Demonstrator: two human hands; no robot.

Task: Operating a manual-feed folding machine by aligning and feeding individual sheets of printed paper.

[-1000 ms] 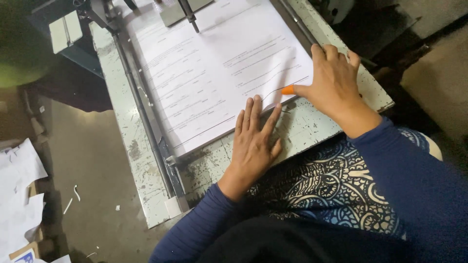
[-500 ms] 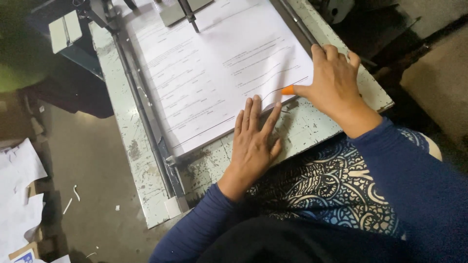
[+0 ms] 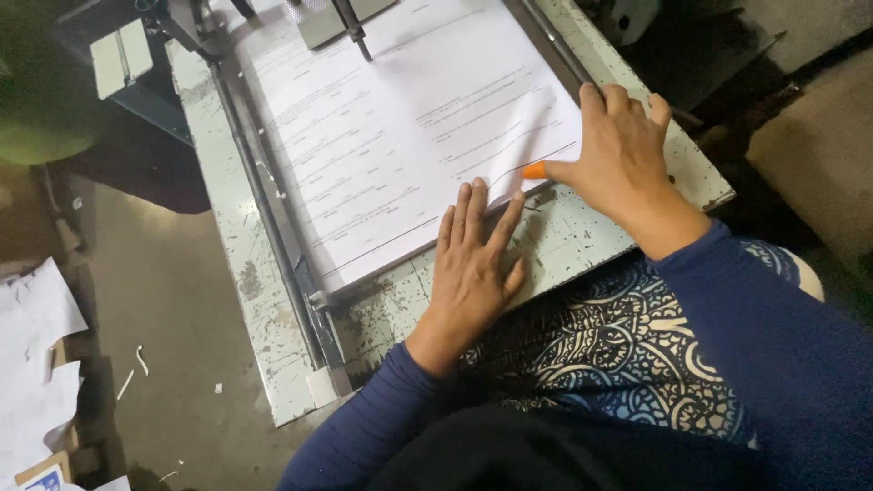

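Observation:
A thick stack of printed white paper sheets [image 3: 400,136] lies on a worn, paint-chipped metal machine table [image 3: 582,232]. My left hand [image 3: 473,259] rests flat, fingers spread, with the fingertips on the stack's near edge. My right hand [image 3: 623,155] sits at the stack's near right corner. Its thumb wears an orange rubber tip [image 3: 535,170] and lifts the corner of several top sheets [image 3: 527,136] into a curl.
A dark metal guide rail [image 3: 273,218] runs along the stack's left side. A clamp bar and rod [image 3: 350,27] sit at the far end. Scrap white paper [image 3: 32,364] lies on the floor at left. A patterned blue garment [image 3: 618,345] covers my lap.

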